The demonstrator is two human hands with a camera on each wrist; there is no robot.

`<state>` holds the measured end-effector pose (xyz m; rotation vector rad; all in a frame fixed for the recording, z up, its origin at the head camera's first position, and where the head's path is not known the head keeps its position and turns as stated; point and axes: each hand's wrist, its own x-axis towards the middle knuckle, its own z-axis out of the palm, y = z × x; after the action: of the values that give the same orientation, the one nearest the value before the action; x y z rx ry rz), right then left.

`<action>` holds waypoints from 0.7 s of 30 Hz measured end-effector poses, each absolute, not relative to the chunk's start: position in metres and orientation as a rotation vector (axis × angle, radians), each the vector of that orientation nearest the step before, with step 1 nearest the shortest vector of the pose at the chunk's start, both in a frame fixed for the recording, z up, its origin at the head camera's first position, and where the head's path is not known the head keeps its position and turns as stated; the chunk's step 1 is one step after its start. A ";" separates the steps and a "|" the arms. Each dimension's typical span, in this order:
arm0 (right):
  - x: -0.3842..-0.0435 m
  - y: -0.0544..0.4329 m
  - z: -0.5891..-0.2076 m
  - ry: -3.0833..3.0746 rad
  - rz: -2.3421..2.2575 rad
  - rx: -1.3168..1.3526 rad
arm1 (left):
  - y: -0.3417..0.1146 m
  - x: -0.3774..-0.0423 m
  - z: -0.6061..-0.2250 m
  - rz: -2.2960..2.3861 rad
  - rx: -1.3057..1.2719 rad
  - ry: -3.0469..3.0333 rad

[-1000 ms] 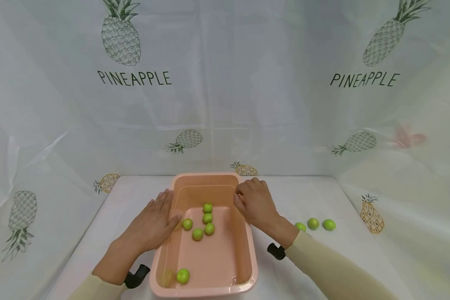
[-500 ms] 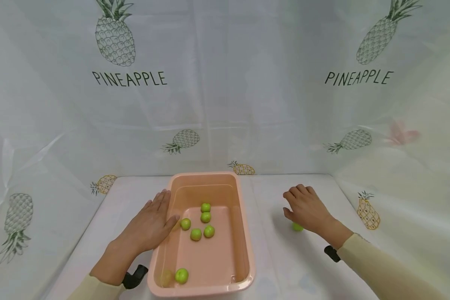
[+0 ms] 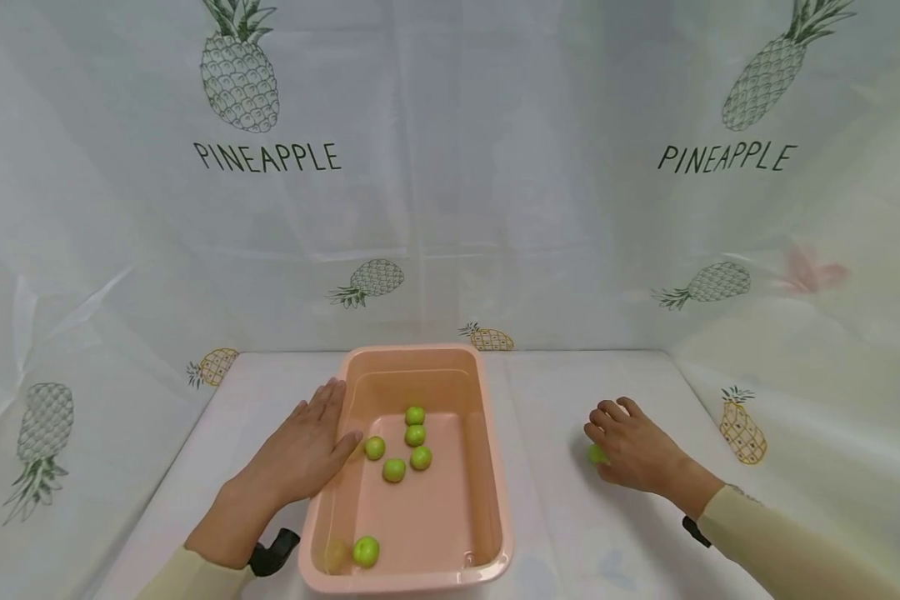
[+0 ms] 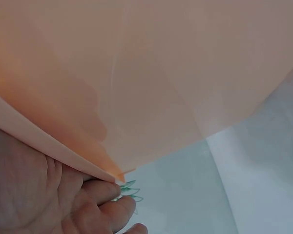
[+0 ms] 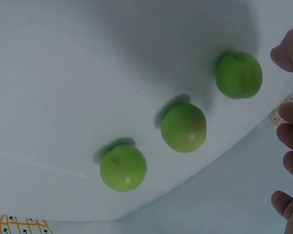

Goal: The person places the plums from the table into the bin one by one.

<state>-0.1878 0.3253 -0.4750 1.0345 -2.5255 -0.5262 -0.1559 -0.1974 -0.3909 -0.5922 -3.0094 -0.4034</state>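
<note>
hovering parted right fingers (image 5: 291,136) near fruit (image 5: 239,75)

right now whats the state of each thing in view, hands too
bin: upright, open on top, partly filled
inside fruits: six, lying on the bin's floor
outside fruits: three, apart from each other, not held
left hand: resting along the bin's side
right hand: by the outside fruits, gripping none

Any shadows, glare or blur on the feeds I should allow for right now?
Head view: mostly clear, with small glints on the near rim of the tub and a soft shadow beside the right hand; left wrist view: dim and soft, the tub showing little detail; right wrist view: a broad grey shadow on the table, smaller ones beside the fruits.
</note>
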 end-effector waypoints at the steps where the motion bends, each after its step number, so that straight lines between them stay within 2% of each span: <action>1: -0.187 0.325 -0.477 -2.519 -0.541 1.037 | -0.197 -0.156 -0.391 -0.398 -0.595 -3.007; 21: -0.187 0.326 -0.492 -2.511 -0.738 1.061 | -0.197 -0.157 -0.391 -0.403 -0.594 -3.012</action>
<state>-0.1870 0.3264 -0.4924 1.0613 -2.5107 -0.7376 -0.1575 -0.1967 -0.3907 -0.5940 -3.0123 -0.4025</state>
